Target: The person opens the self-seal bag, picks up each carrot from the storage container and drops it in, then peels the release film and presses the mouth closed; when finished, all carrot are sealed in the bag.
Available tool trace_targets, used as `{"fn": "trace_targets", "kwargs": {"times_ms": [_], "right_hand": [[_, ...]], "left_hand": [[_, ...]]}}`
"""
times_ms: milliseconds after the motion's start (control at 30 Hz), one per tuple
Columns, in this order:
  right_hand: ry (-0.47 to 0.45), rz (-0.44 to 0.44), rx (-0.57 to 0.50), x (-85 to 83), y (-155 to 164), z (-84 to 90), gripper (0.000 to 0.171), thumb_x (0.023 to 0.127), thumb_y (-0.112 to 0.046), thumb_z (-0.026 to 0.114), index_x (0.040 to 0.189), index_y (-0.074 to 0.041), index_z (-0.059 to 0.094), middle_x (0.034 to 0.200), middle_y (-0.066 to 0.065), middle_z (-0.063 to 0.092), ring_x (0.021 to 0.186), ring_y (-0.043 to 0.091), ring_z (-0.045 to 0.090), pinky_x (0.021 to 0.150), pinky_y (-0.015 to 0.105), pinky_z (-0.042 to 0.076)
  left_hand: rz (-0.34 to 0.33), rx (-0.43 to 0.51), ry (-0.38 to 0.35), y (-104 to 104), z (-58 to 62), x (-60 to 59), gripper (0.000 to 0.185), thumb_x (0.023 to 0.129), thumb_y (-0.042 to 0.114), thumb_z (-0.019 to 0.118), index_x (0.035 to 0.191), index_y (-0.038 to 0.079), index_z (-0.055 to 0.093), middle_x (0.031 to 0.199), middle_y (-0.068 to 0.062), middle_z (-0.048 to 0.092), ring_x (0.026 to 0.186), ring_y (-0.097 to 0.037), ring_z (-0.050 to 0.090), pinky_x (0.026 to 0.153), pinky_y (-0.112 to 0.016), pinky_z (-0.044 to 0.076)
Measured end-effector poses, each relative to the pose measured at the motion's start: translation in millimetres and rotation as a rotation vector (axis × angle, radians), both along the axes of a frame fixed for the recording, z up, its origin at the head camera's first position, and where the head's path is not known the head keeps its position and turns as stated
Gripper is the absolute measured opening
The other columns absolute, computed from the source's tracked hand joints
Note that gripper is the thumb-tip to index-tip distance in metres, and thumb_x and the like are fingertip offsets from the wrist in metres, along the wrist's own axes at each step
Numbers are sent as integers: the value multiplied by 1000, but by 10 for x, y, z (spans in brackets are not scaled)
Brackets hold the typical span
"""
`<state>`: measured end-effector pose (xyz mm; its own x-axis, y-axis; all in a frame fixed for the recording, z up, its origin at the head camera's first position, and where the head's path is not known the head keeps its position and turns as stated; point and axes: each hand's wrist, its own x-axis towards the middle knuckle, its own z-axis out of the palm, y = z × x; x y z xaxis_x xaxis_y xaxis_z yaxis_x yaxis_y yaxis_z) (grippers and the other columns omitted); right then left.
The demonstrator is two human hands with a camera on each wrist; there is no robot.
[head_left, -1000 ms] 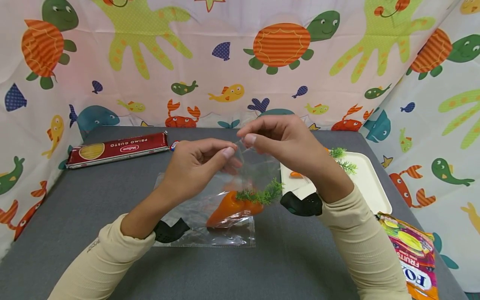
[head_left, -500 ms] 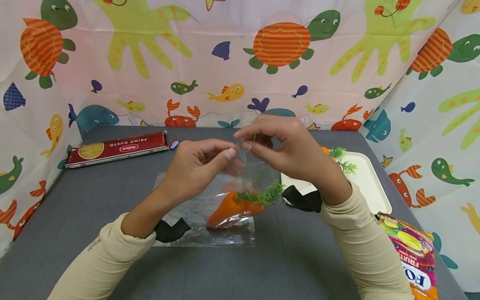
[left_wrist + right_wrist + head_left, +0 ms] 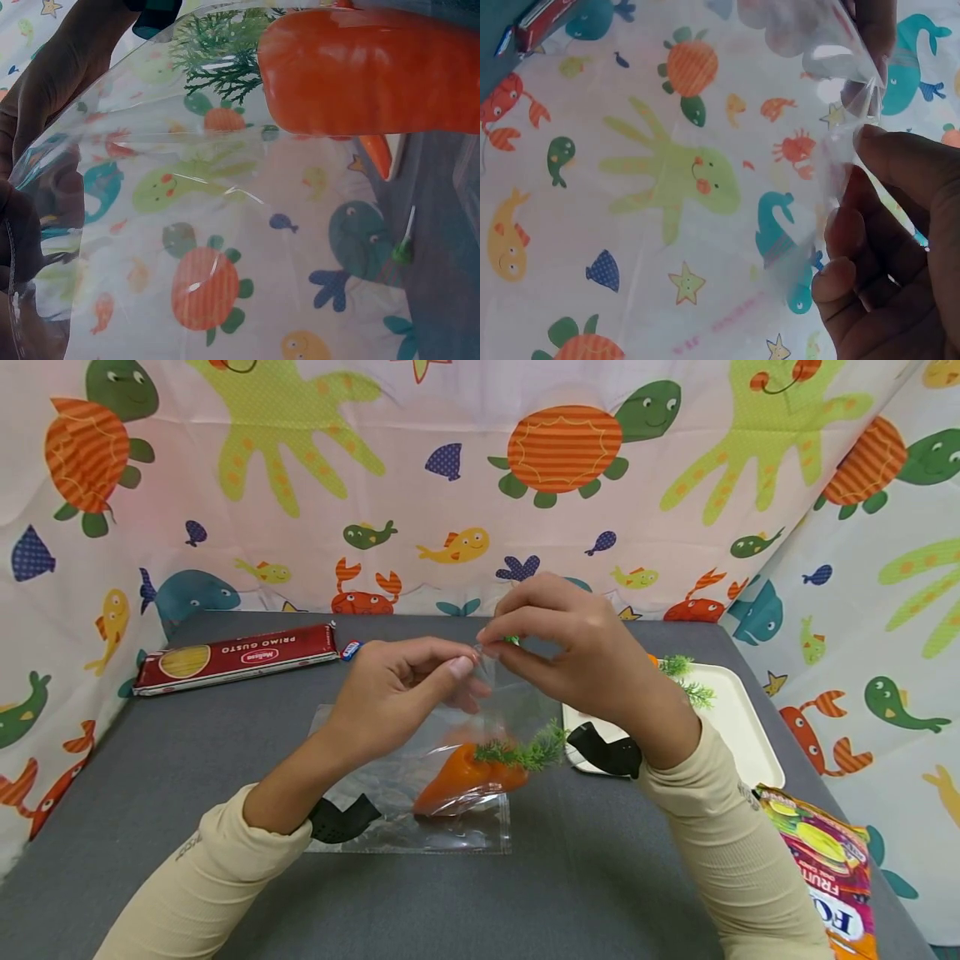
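A clear plastic bag (image 3: 480,827) lies at the table's middle, its upper edge raised between both hands. Inside it is an orange carrot (image 3: 450,781) with feathery green leaves (image 3: 528,750); the left wrist view shows the carrot (image 3: 367,71) close through the film. My left hand (image 3: 397,689) pinches the raised edge between thumb and index finger. Facing it, my right hand (image 3: 573,647) pinches the same edge, with thumb and index fingertips meeting. In the right wrist view, the film (image 3: 866,112) stretches from the right hand's (image 3: 900,247) fingertips.
A cream tray (image 3: 738,718) with more orange, green-leaved pieces stands behind the right forearm. A red pasta packet (image 3: 236,658) lies at the back left, near a small blue object (image 3: 350,650). A colourful sweets bag (image 3: 821,868) lies at the right edge.
My right hand's fingers have shifted along the bag's edge, parted slightly, then come together near the left fingertips. The left hand and the carrot have hardly moved.
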<state>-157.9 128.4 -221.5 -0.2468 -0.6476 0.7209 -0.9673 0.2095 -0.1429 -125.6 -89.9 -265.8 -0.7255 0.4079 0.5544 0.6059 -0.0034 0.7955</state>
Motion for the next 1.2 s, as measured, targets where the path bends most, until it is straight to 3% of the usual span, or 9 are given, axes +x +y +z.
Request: {"fn": "trace_targets", "kwargs": {"times_ms": [367,433,600,833,933,1067,1200], "right_hand": [[1,-20,19,-8,8,-5,6,91,-8,69,91,-2,70,87,5,69,79,17,57,72,23,46],[1,-23,31,-9,8,-10,3,89,-4,70,91,-3,69,88,5,68,81,17,57,72,24,47],[27,-23,42,-6,0,-28,15,82,5,75,91,-4,66,93,7,65,88,19,58,77,27,49],[28,13,13,-4,12,-59,20,80,9,74,90,-4,63,96,9,61,92,21,59,82,29,48],[-3,41,-15,-6,20,-74,22,80,11,73,91,-4,62,97,10,61,94,23,59,82,28,47],[-104,78,-54,-6,29,-88,24,80,14,71,93,-3,59,95,9,62,86,18,56,73,26,44],[-274,114,-112,-6,39,-104,6,92,-3,67,95,0,62,89,5,63,73,13,52,63,25,43]], "left_hand": [[26,-30,8,-12,-8,-11,22,95,-6,58,115,-8,66,84,-7,73,74,-15,71,70,-34,57],[26,-31,4,-12,-14,-17,22,95,-6,57,114,-9,66,84,-8,73,74,-15,71,70,-34,57],[20,-26,-6,-7,-23,-29,20,95,-7,57,113,-11,66,84,-9,73,73,-16,71,69,-34,57],[-14,7,-49,10,-25,-45,17,96,-6,56,108,-10,67,82,-9,72,74,-20,71,67,-36,58],[-33,30,-68,16,-24,-56,16,96,-7,55,106,-10,67,81,-10,71,73,-22,71,66,-38,58],[-56,51,-76,21,-20,-65,16,96,-7,54,105,-11,66,81,-11,71,72,-24,71,65,-39,58],[-67,48,-76,26,-24,-66,16,97,-6,54,105,-11,67,80,-9,71,72,-23,71,66,-39,58]]}}
